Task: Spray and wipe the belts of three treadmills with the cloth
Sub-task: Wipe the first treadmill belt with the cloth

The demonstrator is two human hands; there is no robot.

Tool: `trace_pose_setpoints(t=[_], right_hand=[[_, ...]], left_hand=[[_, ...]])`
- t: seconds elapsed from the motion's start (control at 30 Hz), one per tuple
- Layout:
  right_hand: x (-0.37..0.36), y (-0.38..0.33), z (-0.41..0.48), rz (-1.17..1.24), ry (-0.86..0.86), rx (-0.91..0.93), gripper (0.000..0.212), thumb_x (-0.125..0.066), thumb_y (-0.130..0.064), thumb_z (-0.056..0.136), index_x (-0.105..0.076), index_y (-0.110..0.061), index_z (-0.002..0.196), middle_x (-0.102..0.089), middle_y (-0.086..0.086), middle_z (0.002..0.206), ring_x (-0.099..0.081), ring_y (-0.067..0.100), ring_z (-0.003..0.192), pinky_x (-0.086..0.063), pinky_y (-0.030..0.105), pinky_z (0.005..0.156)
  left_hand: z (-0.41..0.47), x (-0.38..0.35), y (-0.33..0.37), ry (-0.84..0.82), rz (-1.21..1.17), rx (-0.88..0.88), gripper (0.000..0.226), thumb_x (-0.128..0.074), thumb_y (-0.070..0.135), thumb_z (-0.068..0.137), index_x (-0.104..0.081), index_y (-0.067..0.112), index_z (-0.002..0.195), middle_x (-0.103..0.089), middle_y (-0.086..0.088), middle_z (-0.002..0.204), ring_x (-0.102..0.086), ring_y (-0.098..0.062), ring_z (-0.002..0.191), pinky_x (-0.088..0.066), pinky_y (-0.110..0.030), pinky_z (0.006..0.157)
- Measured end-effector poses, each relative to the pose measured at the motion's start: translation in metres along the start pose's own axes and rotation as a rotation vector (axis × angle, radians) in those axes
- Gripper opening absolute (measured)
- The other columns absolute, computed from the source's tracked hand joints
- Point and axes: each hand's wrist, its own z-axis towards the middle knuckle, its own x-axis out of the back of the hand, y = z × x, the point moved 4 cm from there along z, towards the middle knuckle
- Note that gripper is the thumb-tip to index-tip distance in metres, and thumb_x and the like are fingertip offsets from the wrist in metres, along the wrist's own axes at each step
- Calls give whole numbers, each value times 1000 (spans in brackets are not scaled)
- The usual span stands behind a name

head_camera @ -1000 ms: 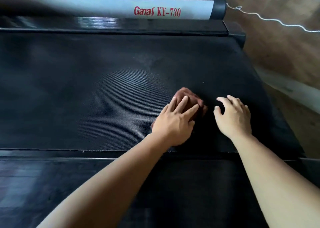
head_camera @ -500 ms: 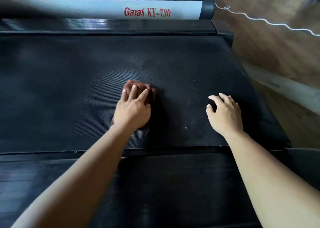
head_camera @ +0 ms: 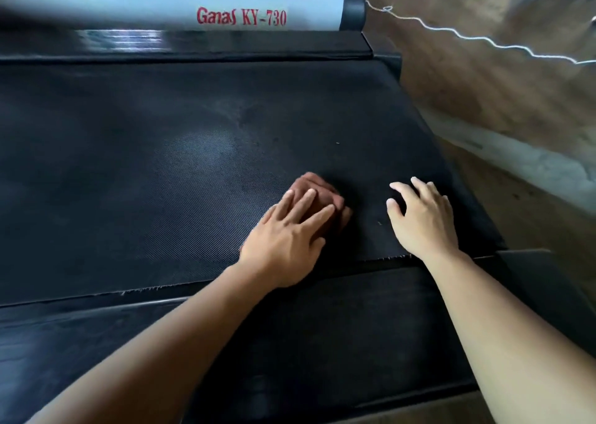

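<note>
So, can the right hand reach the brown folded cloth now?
Probably yes: the right hand rests on the black textured belt beside the brown folded cloth, only bare belt between them, though the left hand covers most of it.

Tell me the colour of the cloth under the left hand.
Reddish brown: the cloth shows best in the head view.

- The left hand [head_camera: 283, 243] hid most of the cloth [head_camera: 319, 188]; only its far end showed.
- The belt [head_camera: 129, 165] was cut off at the picture's left edge.
</note>
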Motion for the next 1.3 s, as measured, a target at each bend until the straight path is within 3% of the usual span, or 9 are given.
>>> trace_pose_setpoints(t=[0.13, 0.23, 0.43, 0.53, 0.73, 0.97, 1.07, 1.2, 1.3], right_hand=[[9, 13, -3, -6, 26, -3, 40, -53, -34, 97, -56, -25, 136, -41, 12, 153, -30, 37, 144, -23, 55, 116], [18, 26, -6, -28, 35, -2, 41, -54, -33, 97, -55, -25, 137, -42, 12, 152, -31, 38, 143, -23, 56, 116], [33, 60, -13, -92, -34, -96, 44, -48, -39, 99, -50, -29, 141, -39, 9, 155, -28, 34, 145, -21, 54, 117], [38, 71, -18, -115, -75, -148, 47, -44, -44, 100, -44, -32, 146, -34, 6, 159, -23, 33, 147, -17, 51, 119], [32, 75, -25, -10, -142, -215, 50, -42, -46, 100, -40, -34, 149, -27, 2, 162, -19, 27, 150, -19, 48, 121], [39, 71, -31, 61, -103, -226, 47, -44, -38, 101, -43, -33, 148, -28, -2, 162, -20, 21, 150, -23, 43, 118], [38, 71, -31, 52, -102, -221, 47, -43, -38, 101, -43, -33, 148, -28, -2, 162, -21, 21, 150, -23, 42, 118], [36, 72, -30, 33, -91, -215, 47, -42, -38, 101, -42, -33, 148, -28, -3, 162, -21, 21, 150, -23, 42, 118], [35, 71, -29, 38, -80, -223, 47, -43, -38, 101, -43, -34, 147, -28, -4, 162, -21, 20, 150, -23, 42, 118]], left_hand=[[-23, 9, -52, 73, 6, 157, 66, -33, 56, 93, -18, 48, 157, -6, 4, 170, 4, -26, 157, -4, -39, 128], [-14, 10, -74, 111, 30, 259, 63, -40, 51, 98, -19, 44, 158, -8, -2, 170, 3, -27, 157, -6, -41, 128], [61, 11, -35, 92, 6, 309, 64, -39, 44, 100, -17, 38, 159, -6, -7, 170, -2, -39, 155, -12, -47, 125], [95, 4, 7, 64, -13, 229, 63, -40, 42, 99, -20, 38, 158, -7, -5, 170, -3, -41, 154, -16, -48, 122], [99, -18, 90, -67, -27, -141, 61, -41, 44, 99, -21, 44, 156, -3, 1, 170, 4, -34, 155, -9, -45, 125], [53, -24, 41, -78, 10, -346, 61, -34, 56, 98, -19, 47, 157, -5, 2, 170, 1, -24, 157, -10, -44, 126], [64, -13, -5, 0, 10, -246, 72, -23, 63, 86, -22, 46, 156, -17, -2, 168, -9, -24, 157, -14, -44, 126], [115, 9, -44, 43, 13, -3, 64, -41, 52, 96, -23, 44, 157, -12, -4, 169, -2, -26, 157, -3, -38, 128], [154, 12, -35, 29, 12, 84, 63, -44, 48, 98, -21, 46, 156, -6, -1, 170, 1, -29, 157, -9, -42, 127]])
